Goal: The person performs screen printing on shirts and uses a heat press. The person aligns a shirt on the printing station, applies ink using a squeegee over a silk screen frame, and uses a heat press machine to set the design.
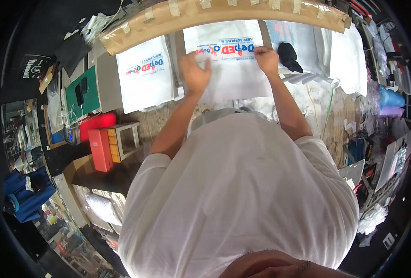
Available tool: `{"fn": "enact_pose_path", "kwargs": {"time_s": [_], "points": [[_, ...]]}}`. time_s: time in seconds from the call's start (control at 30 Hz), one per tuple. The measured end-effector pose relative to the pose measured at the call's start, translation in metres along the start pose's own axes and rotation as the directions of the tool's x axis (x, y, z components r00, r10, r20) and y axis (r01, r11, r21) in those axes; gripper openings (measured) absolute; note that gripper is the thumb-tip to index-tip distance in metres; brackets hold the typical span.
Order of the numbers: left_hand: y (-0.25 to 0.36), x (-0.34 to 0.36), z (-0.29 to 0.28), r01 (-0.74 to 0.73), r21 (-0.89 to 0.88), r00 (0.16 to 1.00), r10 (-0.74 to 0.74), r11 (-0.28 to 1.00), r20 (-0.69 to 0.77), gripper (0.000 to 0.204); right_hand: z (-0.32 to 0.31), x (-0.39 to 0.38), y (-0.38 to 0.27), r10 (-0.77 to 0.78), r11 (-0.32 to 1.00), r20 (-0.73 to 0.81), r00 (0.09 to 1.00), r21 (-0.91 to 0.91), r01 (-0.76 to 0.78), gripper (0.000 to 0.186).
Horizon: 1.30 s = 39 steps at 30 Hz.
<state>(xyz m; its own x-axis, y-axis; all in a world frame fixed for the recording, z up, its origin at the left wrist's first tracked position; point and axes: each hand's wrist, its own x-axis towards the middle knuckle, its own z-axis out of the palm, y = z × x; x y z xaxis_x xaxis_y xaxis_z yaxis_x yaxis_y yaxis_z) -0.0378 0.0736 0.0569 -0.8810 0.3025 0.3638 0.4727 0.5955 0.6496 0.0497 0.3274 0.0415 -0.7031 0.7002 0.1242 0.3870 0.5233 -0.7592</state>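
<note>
In front of me lies a white sheet with red and blue print (235, 76), its lower part hanging toward my body; whether it is cloth or plastic I cannot tell. My right hand (266, 59) has its fingers closed at the sheet's right edge, beside the print. Over the left edge is my left hand (195, 74), slightly blurred, thumb apart from the fingers and nothing visible in it. A similar printed white sheet (145, 85) rests to the left. Just right of my right hand is a bundled black cloth (289, 58).
A long brown roll or beam with tape strips (224, 11) spans the far side. More white sheets (347, 58) hang at the right. On the left are a green mat (85, 90) with a black phone (79, 95) and a red box (100, 149). Shelves with plastic-wrapped goods stand far right.
</note>
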Motion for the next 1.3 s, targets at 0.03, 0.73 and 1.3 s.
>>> {"fn": "enact_pose_path", "kwargs": {"time_s": [0.03, 0.73, 1.3], "points": [[0.007, -0.013, -0.001, -0.104, -0.012, 0.985, 0.104, 0.995, 0.134, 0.056, 0.001, -0.003, -0.002, 0.014, 1.0, -0.001, 1.0, 0.015, -0.014, 0.014], [0.01, -0.05, 0.03, -0.357, 0.158, 0.859, 0.258, 0.92, 0.442, 0.083, 0.007, -0.096, -0.007, -0.41, 0.811, 0.196, 0.891, -0.369, 0.454, 0.082], [0.009, -0.054, 0.03, -0.316, 0.152, 0.894, 0.24, 0.936, 0.379, 0.087, 0.012, -0.097, 0.004, -0.415, 0.806, 0.189, 0.89, -0.376, 0.457, 0.087]]}}
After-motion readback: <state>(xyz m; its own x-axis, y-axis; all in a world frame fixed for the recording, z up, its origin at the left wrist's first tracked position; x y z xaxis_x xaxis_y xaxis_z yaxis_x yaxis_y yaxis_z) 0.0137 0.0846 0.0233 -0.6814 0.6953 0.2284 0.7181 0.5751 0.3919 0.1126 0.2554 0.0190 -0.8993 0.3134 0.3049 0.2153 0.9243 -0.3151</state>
